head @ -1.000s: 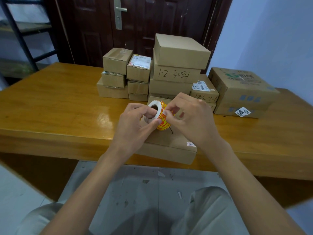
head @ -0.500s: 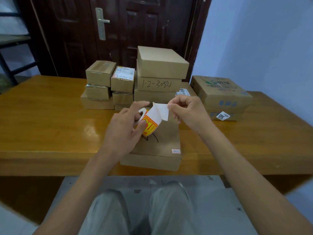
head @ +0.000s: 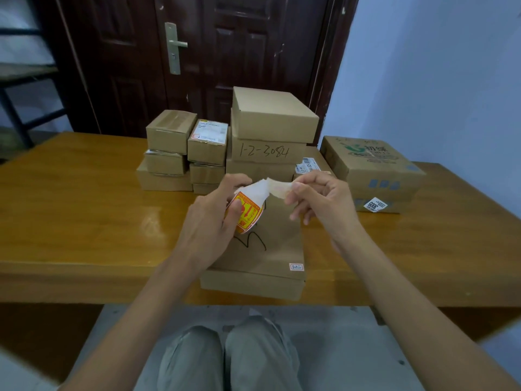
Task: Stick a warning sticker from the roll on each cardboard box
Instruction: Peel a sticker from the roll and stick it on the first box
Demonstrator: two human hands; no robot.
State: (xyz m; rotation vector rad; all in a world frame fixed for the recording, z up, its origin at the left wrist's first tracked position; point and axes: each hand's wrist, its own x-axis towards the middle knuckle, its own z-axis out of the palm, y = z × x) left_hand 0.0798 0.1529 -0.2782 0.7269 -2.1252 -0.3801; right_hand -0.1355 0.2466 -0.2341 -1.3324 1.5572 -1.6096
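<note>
Two hands work a roll of warning stickers above a flat cardboard box at the near edge of a wooden table. The left hand grips the roll, fingers curled round it and thumb pressed on the yellow-and-red printed face. The right hand pinches the end of a peeled strip between thumb and forefinger, drawing it out to the right, clear of the box below.

More boxes wait behind: a stack of small boxes, a taller stack marked "1-2-3084", and a printed carton to the right, all well apart from the hands.

Whether the pinched strip is a sticker or only white backing cannot be told. The risks, judged from this hold: the strip could tear if pulled at an angle, or bring backing away with it. A freed sticker could fold on itself or cling to the fingertips. Laid down askew, it could wrinkle on the box lid or cover the black scrawl and small label already there.
</note>
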